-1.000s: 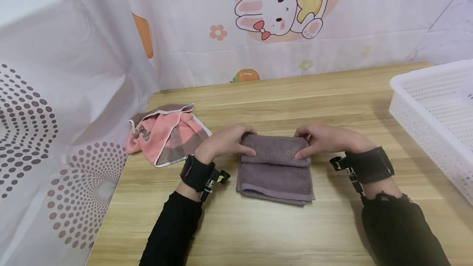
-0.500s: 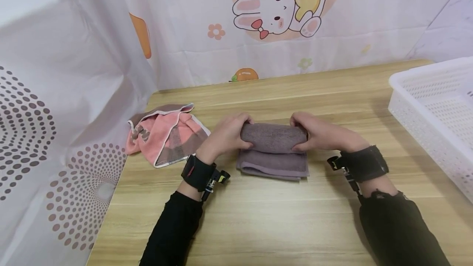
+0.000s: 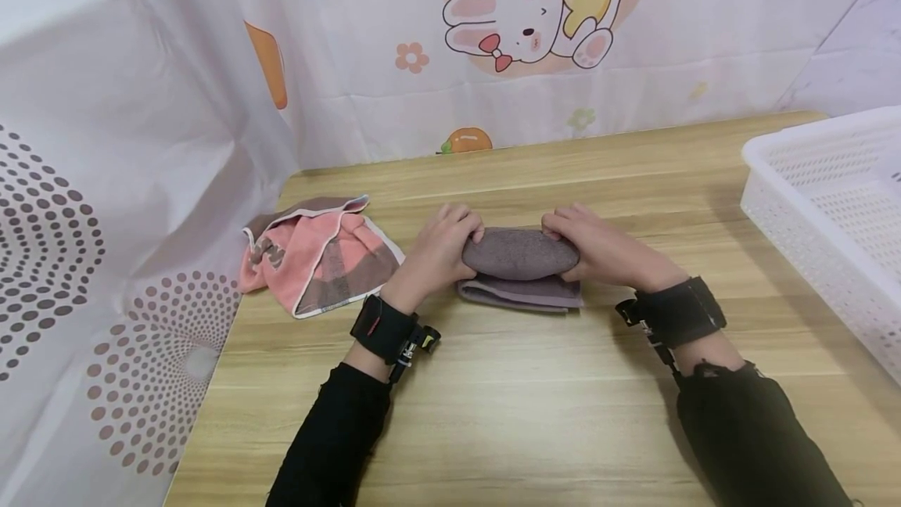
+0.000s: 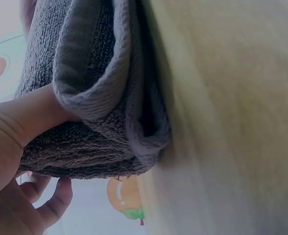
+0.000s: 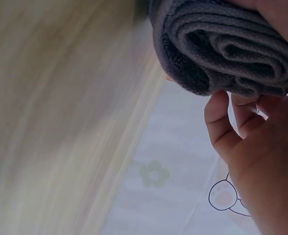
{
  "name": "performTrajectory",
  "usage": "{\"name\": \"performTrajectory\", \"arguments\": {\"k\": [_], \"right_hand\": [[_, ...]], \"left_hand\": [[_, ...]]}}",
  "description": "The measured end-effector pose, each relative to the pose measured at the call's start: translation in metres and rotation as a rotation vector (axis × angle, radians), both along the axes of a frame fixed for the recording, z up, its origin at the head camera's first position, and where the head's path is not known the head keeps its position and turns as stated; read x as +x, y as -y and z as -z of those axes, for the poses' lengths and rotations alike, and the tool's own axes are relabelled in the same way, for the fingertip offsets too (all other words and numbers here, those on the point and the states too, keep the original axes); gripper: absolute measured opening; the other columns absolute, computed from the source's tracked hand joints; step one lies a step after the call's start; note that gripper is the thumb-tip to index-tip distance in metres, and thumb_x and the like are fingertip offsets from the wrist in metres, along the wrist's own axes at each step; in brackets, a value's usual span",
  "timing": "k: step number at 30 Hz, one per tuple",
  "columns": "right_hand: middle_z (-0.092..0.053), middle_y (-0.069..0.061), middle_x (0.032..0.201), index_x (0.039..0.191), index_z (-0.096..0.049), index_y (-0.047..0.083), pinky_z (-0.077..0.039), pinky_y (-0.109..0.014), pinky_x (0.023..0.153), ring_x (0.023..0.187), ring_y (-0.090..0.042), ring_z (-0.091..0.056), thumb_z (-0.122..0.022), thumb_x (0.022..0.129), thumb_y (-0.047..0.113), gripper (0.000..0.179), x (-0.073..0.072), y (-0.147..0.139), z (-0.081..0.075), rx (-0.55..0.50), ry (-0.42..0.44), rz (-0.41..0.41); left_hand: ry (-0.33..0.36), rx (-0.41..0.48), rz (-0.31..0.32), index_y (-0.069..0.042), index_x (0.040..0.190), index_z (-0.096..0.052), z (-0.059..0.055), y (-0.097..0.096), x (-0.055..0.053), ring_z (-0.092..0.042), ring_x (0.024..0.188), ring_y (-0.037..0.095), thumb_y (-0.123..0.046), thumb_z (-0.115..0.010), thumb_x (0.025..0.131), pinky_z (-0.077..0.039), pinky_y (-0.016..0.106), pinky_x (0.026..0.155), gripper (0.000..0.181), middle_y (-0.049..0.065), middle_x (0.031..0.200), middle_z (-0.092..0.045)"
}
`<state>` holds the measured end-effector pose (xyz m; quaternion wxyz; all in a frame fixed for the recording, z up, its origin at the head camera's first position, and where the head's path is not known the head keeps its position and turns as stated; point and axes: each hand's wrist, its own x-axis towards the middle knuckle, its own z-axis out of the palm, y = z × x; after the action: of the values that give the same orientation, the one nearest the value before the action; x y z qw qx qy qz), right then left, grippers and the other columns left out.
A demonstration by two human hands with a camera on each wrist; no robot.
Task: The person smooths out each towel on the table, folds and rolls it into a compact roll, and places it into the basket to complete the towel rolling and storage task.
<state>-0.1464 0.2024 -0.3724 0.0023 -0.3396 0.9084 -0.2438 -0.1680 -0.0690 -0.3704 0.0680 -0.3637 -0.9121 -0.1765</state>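
Observation:
A grey-brown towel [image 3: 521,253], part rolled and part still flat in folded layers, lies mid-table in the head view. My left hand [image 3: 442,247] grips the roll's left end, thumb on the near side and fingers over the far side. At the other end my right hand [image 3: 598,249] holds the roll the same way. The left wrist view shows the towel's [image 4: 92,63] hemmed edge by my thumb, which is partly tucked into a fold. Spiral layers show at the towel's [image 5: 232,46] end in the right wrist view, with fingertips touching its far side.
A crumpled pink and brown cloth [image 3: 320,257] with white edging lies on the wooden table [image 3: 493,413] at the left. A white plastic basket [image 3: 788,186] stands at the right. Behind the table hangs a printed white curtain [image 3: 366,116].
Both hands have rolled the towel further, away from me. The roll is thicker and farther back, and the flat part in front is shorter. The pink cloth and basket have not moved.

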Motion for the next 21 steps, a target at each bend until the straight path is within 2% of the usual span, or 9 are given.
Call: {"name": "performTrajectory", "arguments": {"k": [4,7,10,13,17,21], "right_hand": [[-0.050,-0.002,0.092,0.095,-0.050,0.012,-0.040,-0.041,0.084,0.093,-0.022,-0.043,-0.085,0.061,-0.001,0.051,0.000,0.000,0.000,0.008,0.006,-0.005],[-0.047,-0.001,0.090,0.092,-0.048,0.014,-0.037,-0.038,0.080,0.090,-0.021,-0.041,-0.084,0.061,0.000,0.050,-0.001,0.001,0.001,0.021,0.015,-0.013],[-0.045,0.000,0.089,0.091,-0.046,0.015,-0.034,-0.036,0.077,0.089,-0.021,-0.039,-0.083,0.062,0.004,0.048,-0.001,0.003,0.001,0.031,0.021,-0.030],[-0.042,0.001,0.084,0.088,-0.045,0.016,-0.033,-0.033,0.073,0.084,-0.019,-0.038,-0.088,0.069,0.018,0.047,0.001,0.002,0.000,0.022,0.042,-0.057],[-0.036,0.003,0.074,0.078,-0.041,0.016,-0.030,-0.029,0.067,0.071,-0.014,-0.035,-0.086,0.076,0.038,0.050,0.003,-0.001,-0.004,-0.067,0.128,-0.112],[-0.034,0.005,0.068,0.068,-0.040,0.015,-0.032,-0.024,0.061,0.063,-0.009,-0.035,-0.079,0.084,0.037,0.048,0.002,0.003,-0.007,-0.147,0.232,-0.168]], "left_hand": [[0.026,-0.048,0.019,-0.013,0.087,-0.047,-0.004,0.002,0.002,-0.043,0.096,0.022,-0.004,-0.091,0.060,-0.041,0.035,0.082,0.052,0.001,0.096,-0.048],[0.080,-0.113,0.030,-0.013,0.089,-0.048,-0.012,0.004,0.005,-0.042,0.099,0.021,-0.007,-0.090,0.066,-0.041,0.034,0.085,0.048,0.002,0.101,-0.049],[0.138,-0.165,0.039,-0.013,0.090,-0.052,-0.022,0.008,0.010,-0.044,0.100,0.020,-0.018,-0.088,0.073,-0.041,0.033,0.088,0.040,0.001,0.104,-0.052],[0.183,-0.174,0.052,-0.013,0.090,-0.056,-0.031,0.008,0.015,-0.047,0.092,0.017,-0.031,-0.082,0.082,-0.042,0.030,0.082,0.032,0.000,0.099,-0.053],[0.223,-0.149,0.074,-0.016,0.086,-0.063,-0.039,0.008,0.018,-0.050,0.080,0.012,-0.033,-0.074,0.090,-0.042,0.026,0.071,0.020,-0.004,0.090,-0.056],[0.268,-0.151,0.065,-0.020,0.077,-0.067,-0.045,0.008,0.020,-0.054,0.075,0.007,-0.030,-0.079,0.085,-0.044,0.024,0.070,0.018,-0.009,0.079,-0.061]]}}
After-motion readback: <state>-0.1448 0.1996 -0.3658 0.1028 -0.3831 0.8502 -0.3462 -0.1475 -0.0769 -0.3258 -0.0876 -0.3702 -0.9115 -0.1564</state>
